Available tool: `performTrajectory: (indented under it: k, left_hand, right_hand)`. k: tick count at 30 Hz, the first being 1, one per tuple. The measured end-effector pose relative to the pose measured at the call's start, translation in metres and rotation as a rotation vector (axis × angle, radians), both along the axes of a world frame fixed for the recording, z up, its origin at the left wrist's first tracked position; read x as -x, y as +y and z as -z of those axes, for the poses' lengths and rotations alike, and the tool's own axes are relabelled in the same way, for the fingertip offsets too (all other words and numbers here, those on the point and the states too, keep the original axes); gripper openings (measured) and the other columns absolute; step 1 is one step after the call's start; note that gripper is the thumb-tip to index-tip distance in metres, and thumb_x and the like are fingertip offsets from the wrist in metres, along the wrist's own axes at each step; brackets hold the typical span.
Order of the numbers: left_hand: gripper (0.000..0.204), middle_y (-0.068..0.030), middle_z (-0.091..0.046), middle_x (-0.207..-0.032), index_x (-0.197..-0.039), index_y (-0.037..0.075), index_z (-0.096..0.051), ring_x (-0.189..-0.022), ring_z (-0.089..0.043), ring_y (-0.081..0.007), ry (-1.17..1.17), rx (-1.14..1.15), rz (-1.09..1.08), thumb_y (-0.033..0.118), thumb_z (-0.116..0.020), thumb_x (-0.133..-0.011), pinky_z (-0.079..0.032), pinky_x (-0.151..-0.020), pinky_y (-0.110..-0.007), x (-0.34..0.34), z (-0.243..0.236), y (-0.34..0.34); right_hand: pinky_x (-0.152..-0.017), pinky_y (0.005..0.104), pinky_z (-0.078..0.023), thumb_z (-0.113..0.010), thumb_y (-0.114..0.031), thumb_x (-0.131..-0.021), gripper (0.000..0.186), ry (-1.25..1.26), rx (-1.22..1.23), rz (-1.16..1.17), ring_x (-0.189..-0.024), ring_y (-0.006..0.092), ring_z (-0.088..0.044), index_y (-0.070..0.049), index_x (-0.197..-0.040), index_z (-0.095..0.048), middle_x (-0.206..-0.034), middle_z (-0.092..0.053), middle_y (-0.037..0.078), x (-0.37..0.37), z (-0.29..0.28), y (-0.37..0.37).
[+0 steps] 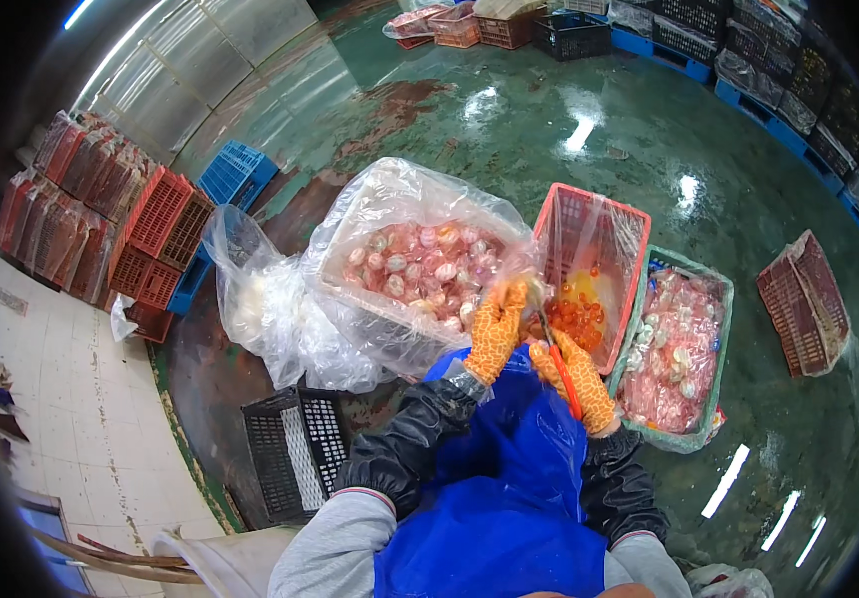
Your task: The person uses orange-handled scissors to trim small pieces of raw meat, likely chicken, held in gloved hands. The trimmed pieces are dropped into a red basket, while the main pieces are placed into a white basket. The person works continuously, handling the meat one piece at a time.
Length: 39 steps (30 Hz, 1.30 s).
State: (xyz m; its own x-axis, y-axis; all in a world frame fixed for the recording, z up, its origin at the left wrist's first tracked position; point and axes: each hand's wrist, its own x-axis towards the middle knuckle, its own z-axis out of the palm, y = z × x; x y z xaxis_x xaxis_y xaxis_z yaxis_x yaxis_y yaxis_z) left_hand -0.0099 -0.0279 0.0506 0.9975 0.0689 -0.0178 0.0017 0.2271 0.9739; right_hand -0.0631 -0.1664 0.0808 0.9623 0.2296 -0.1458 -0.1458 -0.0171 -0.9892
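My left hand (492, 334), in an orange patterned glove, grips a clear pinkish bag (519, 261) over the front of the pink-red lined crate (639, 224). My right hand (577, 379), gloved alike, is closed on red-handled scissors (560, 371), their blades up at the bag. Orange round yolk-like pieces (584, 319) lie in that crate. A large plastic-lined container (359, 194) on the left holds pale pink-and-white bagged round items (419, 259). A green crate (694, 437) on the right holds similar bagged items (669, 339).
Loose plastic sheeting (260, 309) lies at left, above a black crate (275, 458). Stacked red crates (155, 229), blue crates (230, 174) and a white tiled surface (80, 419) are farther left. An empty maroon crate (798, 309) sits right. Black crates on blue pallets (669, 55) line the back.
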Motion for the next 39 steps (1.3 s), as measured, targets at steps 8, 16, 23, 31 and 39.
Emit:
performTrajectory:
  k: [8, 16, 23, 31, 39]
  left_hand:
    - [0.031, -0.0005, -0.057, -0.077, -0.109, 0.009, -0.054, -0.056, -0.05, -0.007, 0.197, 0.159, 0.035, 0.032, -0.051, -0.089, -0.04, -0.044, -0.02, -0.01, -0.02, -0.019]
    - [0.02, -0.0069, -0.06, -0.082, -0.097, 0.005, -0.058, -0.06, -0.055, -0.0123, 0.344, 0.564, 0.137, 0.023, -0.053, -0.088, -0.043, -0.044, -0.021, -0.023, 0.005, 0.007]
    - [0.02, -0.0072, -0.058, -0.088, -0.101, 0.004, -0.054, -0.071, -0.058, -0.0155, 0.32, 0.21, 0.14, 0.019, -0.053, -0.088, -0.049, -0.056, -0.025, -0.03, -0.021, -0.015]
    - [0.028, -0.0039, -0.057, -0.087, -0.106, 0.004, -0.052, -0.081, -0.056, -0.0128, 0.129, -0.338, 0.29, 0.023, -0.055, -0.086, -0.052, -0.057, -0.028, -0.054, 0.045, 0.013]
    - [0.057, -0.0195, -0.057, -0.096, -0.108, -0.003, -0.048, -0.091, -0.055, -0.0309, 0.255, -0.79, 0.14, 0.043, -0.062, -0.077, -0.044, -0.08, -0.039, -0.059, 0.034, 0.084]
  right_hand:
    - [-0.064, 0.0298, -0.046, -0.065, -0.027, -0.079, 0.04, -0.275, 0.167, 0.21, -0.071, 0.0165, -0.056, 0.001, -0.106, -0.055, -0.082, -0.061, 0.008, -0.014, 0.016, 0.009]
    - [-0.038, 0.0204, -0.037, -0.046, -0.044, -0.087, 0.049, 0.419, -0.463, -0.139, -0.044, 0.0097, -0.046, 0.001, -0.104, -0.055, -0.067, -0.055, 0.006, -0.014, 0.002, -0.023]
    - [-0.036, 0.0201, -0.035, -0.032, -0.056, -0.088, 0.074, 0.739, -1.234, -0.254, -0.041, 0.0118, -0.041, 0.01, -0.12, -0.04, -0.063, -0.049, 0.008, -0.029, 0.008, -0.028]
    - [-0.034, 0.0205, -0.036, -0.039, -0.05, -0.088, 0.062, 0.643, -0.857, -0.113, -0.04, 0.012, -0.042, 0.007, -0.112, -0.047, -0.064, -0.054, 0.009, -0.04, 0.014, -0.022]
    - [-0.06, 0.0244, -0.05, -0.045, -0.021, -0.09, 0.035, -0.356, 0.081, 0.37, -0.064, 0.018, -0.058, 0.005, -0.114, -0.048, -0.078, -0.06, 0.014, -0.015, 0.053, -0.08]
